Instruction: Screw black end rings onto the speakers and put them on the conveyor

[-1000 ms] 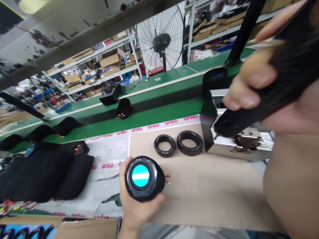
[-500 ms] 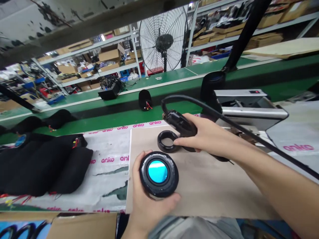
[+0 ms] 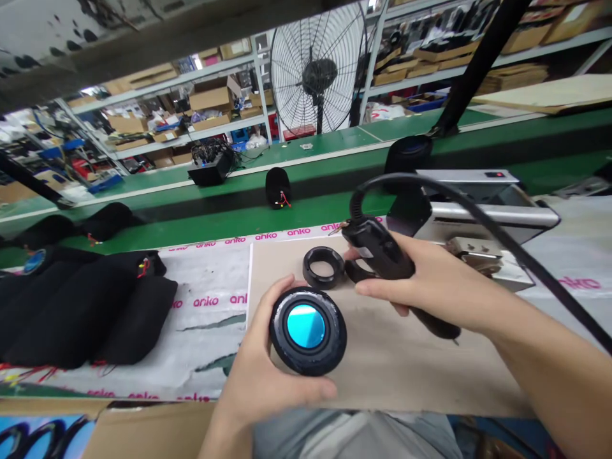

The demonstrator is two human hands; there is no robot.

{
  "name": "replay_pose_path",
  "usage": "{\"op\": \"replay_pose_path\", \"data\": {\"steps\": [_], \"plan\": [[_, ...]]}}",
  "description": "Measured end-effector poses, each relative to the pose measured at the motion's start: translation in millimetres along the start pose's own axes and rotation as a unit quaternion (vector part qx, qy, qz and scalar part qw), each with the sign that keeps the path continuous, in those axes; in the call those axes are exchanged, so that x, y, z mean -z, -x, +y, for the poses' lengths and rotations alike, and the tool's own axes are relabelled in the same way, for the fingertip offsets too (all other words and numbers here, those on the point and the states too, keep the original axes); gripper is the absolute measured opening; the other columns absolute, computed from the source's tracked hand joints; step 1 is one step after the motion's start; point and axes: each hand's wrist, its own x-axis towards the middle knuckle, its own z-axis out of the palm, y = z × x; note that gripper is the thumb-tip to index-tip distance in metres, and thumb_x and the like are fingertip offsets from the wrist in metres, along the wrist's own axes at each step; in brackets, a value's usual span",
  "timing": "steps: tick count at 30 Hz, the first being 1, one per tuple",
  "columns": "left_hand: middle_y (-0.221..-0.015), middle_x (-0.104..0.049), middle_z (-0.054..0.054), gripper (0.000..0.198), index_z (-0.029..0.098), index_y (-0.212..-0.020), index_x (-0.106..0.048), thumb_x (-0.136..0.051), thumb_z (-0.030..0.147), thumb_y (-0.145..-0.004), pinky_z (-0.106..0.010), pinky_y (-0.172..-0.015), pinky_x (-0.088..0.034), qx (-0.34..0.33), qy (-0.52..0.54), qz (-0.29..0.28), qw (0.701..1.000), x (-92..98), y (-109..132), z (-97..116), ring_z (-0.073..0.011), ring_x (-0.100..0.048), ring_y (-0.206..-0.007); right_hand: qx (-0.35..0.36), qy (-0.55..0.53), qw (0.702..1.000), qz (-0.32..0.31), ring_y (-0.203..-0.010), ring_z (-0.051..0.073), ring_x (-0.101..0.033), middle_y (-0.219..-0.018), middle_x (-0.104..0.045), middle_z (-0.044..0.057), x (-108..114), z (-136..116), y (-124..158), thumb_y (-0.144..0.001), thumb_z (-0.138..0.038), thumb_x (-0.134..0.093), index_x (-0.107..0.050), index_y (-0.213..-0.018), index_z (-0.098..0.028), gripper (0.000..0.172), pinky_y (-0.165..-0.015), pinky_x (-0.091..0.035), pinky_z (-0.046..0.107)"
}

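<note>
Holding: L hand (image 3: 268, 376), fingers curved round blk unit (image 3: 308, 333) w/ blue disc (image 3: 305, 324), over brown board (image 3: 406, 376); R hand (image 3: 421, 271), fingers wrapped on corded tool (image 3: 380, 247), part-hiding 1 of 2 blk rings (image 3: 321, 280). White sheet (image 3: 201, 280): pink "anko" (image 3: 206, 301).

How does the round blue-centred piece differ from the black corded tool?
The round piece is broad and circular; the tool is long and slender. The round piece has a shiny blue centre; the tool shows none. The left grip holds the round piece, the right grip the tool. Both are mostly black.

Tan board (image 3: 392, 366) w/ 2 blk rings (image 3: 319, 280) on grn bench (image 3: 325, 213).
</note>
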Motion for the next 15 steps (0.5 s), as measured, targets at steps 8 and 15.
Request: {"op": "replay_pose_path", "data": {"steps": [8,15], "plan": [[-0.168,-0.057,-0.012,0.120,0.040,-0.164,-0.051,-0.108,0.051,-0.059,-0.050,-0.116,-0.061,0.013,0.025,0.001,1.000,-20.8,9.4,5.3,-0.0418,-0.063,-0.149,-0.033,-0.224,0.966,-0.129,-0.048,0.013,-0.058,-0.062,-0.062,-0.001,-27.6,22.9,38.8,-0.071,-0.073,-0.089,-0.060,-0.140,-0.022,0.090,-0.048,-0.046,0.020],[-0.164,-0.062,-0.011,0.129,0.041,-0.159,-0.058,-0.112,0.048,-0.042,-0.051,-0.121,-0.057,-0.043,-0.047,-0.001,0.998,-18.0,3.1,4.1,-0.0431,-0.062,-0.150,-0.034,-0.123,0.991,-0.045,-0.053,0.012,-0.061,-0.090,-0.074,0.006,-7.4,4.9,11.4,-0.070,-0.069,-0.079,-0.064,-0.135,-0.021,0.082,-0.055,-0.052,0.026]]}}
